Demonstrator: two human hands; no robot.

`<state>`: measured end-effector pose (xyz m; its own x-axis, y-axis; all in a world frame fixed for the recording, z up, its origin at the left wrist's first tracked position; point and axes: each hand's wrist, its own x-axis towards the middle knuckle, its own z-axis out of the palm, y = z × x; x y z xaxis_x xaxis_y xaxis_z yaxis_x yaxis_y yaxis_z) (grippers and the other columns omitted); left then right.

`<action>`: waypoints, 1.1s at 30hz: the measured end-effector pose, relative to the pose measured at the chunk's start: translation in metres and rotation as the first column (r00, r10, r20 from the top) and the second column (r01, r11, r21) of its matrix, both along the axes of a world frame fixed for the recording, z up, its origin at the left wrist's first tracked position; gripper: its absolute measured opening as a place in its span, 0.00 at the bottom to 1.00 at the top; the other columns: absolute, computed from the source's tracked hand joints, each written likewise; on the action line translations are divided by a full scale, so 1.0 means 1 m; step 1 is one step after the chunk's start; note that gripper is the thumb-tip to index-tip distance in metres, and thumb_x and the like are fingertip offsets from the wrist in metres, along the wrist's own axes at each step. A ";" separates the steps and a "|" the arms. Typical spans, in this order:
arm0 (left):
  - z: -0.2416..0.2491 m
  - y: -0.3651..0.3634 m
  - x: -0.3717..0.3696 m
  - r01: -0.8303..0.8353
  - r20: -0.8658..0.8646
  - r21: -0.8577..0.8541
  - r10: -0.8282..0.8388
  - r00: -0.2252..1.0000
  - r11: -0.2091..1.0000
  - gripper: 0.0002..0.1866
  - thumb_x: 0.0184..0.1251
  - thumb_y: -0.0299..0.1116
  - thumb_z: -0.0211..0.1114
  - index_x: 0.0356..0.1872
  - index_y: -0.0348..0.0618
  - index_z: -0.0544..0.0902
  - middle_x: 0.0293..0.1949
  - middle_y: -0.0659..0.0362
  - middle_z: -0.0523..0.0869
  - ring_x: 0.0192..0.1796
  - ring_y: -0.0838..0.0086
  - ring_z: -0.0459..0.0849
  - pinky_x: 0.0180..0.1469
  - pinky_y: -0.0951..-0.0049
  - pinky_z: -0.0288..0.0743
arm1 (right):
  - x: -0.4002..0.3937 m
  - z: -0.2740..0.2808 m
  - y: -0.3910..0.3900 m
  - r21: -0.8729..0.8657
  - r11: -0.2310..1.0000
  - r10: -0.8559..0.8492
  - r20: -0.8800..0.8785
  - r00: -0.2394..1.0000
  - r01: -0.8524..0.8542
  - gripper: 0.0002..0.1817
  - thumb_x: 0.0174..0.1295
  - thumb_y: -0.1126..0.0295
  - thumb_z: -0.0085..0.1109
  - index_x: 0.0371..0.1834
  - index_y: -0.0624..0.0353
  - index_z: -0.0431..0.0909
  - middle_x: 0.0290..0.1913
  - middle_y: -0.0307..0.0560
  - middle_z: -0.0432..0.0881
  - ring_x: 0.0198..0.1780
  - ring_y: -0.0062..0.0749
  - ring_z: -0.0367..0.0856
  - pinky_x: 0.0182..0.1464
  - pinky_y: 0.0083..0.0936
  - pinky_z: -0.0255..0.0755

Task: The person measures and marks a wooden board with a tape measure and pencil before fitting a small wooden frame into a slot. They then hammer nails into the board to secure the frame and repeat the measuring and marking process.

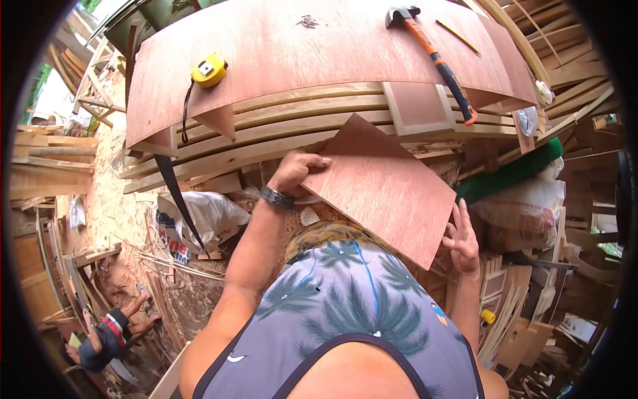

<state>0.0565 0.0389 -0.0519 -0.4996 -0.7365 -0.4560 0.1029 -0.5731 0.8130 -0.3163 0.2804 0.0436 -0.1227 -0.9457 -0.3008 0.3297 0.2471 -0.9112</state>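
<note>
A rectangular piece of reddish plywood (392, 193) is tilted in front of my body, above my lap. My left hand (299, 171) is closed on its left corner, thumb on the upper face, with a dark watch on the wrist. Beside the panel's right edge is my right hand (463, 239), its fingers apart and fingertips right at the edge. On the plywood-topped bench ahead lie a yellow tape measure (209, 70), a claw hammer (435, 60) with an orange and black handle, a pencil (458, 37) and a small pile of nails (308, 22).
Long wooden strips (266, 130) are stacked under the bench top (266, 60). A handsaw (179, 199) points down at the left near a white sack (212, 219). A green roll (512, 171) lies at right over another sack (525, 216). Another person (109, 332) sits at lower left.
</note>
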 end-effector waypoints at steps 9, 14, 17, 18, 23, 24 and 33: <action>0.037 -0.080 0.014 0.104 -0.280 0.308 -0.015 0.960 0.946 0.08 0.74 0.29 0.58 0.44 0.36 0.81 0.36 0.57 0.87 0.35 0.70 0.87 0.47 0.65 0.84 | 0.051 0.005 -0.045 -0.030 0.886 0.098 -0.963 0.249 -0.464 0.34 0.59 0.69 0.66 0.72 0.57 0.73 0.73 0.66 0.71 0.73 0.63 0.70 0.73 0.44 0.67; 0.053 -0.085 -0.006 -0.122 -0.332 0.214 0.189 0.924 0.969 0.15 0.81 0.43 0.54 0.45 0.42 0.82 0.36 0.55 0.86 0.40 0.69 0.85 0.49 0.62 0.83 | 0.076 -0.014 -0.056 -0.107 0.861 0.106 -0.919 0.381 -0.497 0.30 0.64 0.71 0.63 0.71 0.61 0.72 0.66 0.60 0.79 0.63 0.57 0.81 0.62 0.42 0.78; 0.047 -0.091 -0.002 -0.002 -0.378 0.211 0.084 0.922 0.978 0.20 0.82 0.51 0.52 0.43 0.45 0.82 0.36 0.56 0.85 0.34 0.71 0.80 0.42 0.62 0.81 | 0.098 -0.034 -0.050 -0.183 0.879 0.082 -0.851 0.519 -0.440 0.31 0.63 0.79 0.65 0.71 0.64 0.71 0.63 0.61 0.82 0.59 0.52 0.85 0.58 0.36 0.82; 0.047 -0.088 0.000 -0.035 -0.315 0.206 0.100 0.944 0.978 0.19 0.82 0.48 0.52 0.44 0.44 0.84 0.36 0.56 0.85 0.33 0.69 0.81 0.39 0.61 0.84 | 0.104 -0.042 -0.047 -0.168 0.891 0.119 -0.810 0.574 -0.422 0.31 0.63 0.78 0.66 0.72 0.65 0.70 0.63 0.63 0.82 0.60 0.51 0.85 0.58 0.35 0.82; 0.036 -0.080 0.011 -0.382 0.140 -0.354 0.452 0.881 0.854 0.16 0.71 0.30 0.53 0.51 0.39 0.86 0.46 0.54 0.87 0.47 0.66 0.85 0.48 0.64 0.83 | 0.117 -0.072 -0.035 -0.244 0.876 0.083 -0.774 0.628 -0.417 0.28 0.64 0.79 0.67 0.68 0.68 0.73 0.57 0.62 0.85 0.56 0.50 0.88 0.55 0.33 0.83; 0.041 -0.078 0.014 -0.494 -0.035 -0.291 0.507 0.861 0.819 0.14 0.69 0.29 0.55 0.49 0.38 0.86 0.45 0.54 0.88 0.48 0.66 0.85 0.50 0.63 0.83 | 0.120 -0.071 -0.034 -0.227 0.878 0.104 -0.768 0.632 -0.421 0.27 0.64 0.79 0.66 0.67 0.69 0.74 0.55 0.62 0.86 0.54 0.50 0.88 0.55 0.33 0.83; 0.072 -0.078 0.013 -0.626 -0.293 0.023 0.604 0.741 0.779 0.10 0.73 0.32 0.64 0.50 0.40 0.85 0.46 0.53 0.91 0.52 0.62 0.89 0.55 0.58 0.78 | 0.132 -0.045 -0.021 -0.126 0.932 0.170 -0.677 0.716 -0.340 0.10 0.64 0.77 0.67 0.47 0.68 0.84 0.37 0.55 0.89 0.36 0.38 0.90 0.37 0.29 0.81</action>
<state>0.0695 -0.0395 0.0205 -0.0195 -0.9516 -0.3067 0.6322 -0.2494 0.7335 -0.1839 0.2592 -0.0018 0.0503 -0.9986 -0.0159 -0.4037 -0.0058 -0.9149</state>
